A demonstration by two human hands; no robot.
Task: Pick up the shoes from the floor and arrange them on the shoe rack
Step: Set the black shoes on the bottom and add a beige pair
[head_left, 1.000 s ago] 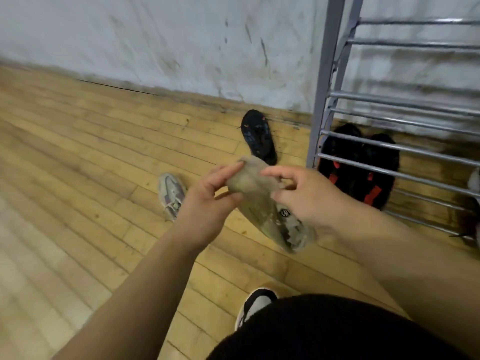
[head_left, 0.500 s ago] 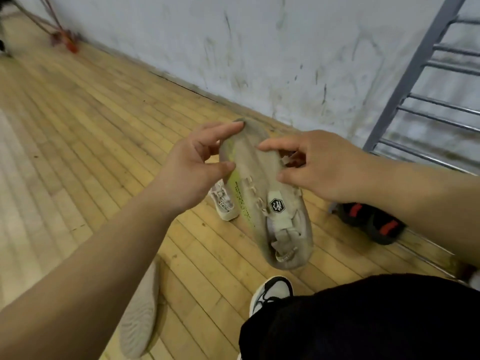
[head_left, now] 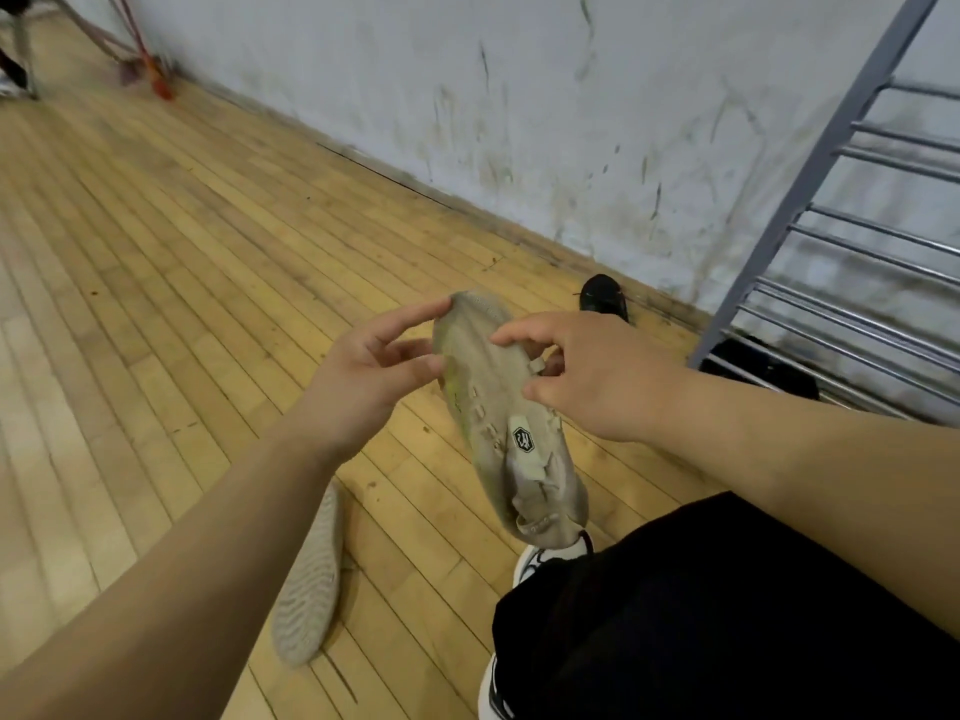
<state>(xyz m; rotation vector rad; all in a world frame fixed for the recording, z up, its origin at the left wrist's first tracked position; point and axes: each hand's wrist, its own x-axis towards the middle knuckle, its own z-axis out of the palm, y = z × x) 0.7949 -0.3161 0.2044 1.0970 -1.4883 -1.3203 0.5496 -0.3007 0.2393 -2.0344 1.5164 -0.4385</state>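
Observation:
I hold a dirty beige shoe (head_left: 498, 407) in the air in front of me, toe pointing away, with a hexagonal logo on its tongue. My left hand (head_left: 369, 376) pinches its toe from the left. My right hand (head_left: 587, 376) grips its right side near the laces. A matching beige shoe (head_left: 309, 589) lies sole-up on the wooden floor under my left forearm. A black shoe (head_left: 602, 298) lies by the wall. The grey metal shoe rack (head_left: 810, 163) stands at the right, with black shoes (head_left: 758, 371) on its lowest bars.
A scuffed white wall (head_left: 519, 96) runs along the far side. My own black-and-white shoes (head_left: 535, 561) and black trousers fill the lower right. Red and grey poles (head_left: 150, 70) lean at the far left corner.
The view has swung left and tilted; the rack now shows less. Both hands stay on the beige shoe, fingers shifting slightly. The grey sneaker on the floor has dropped out of sight behind the held shoe.

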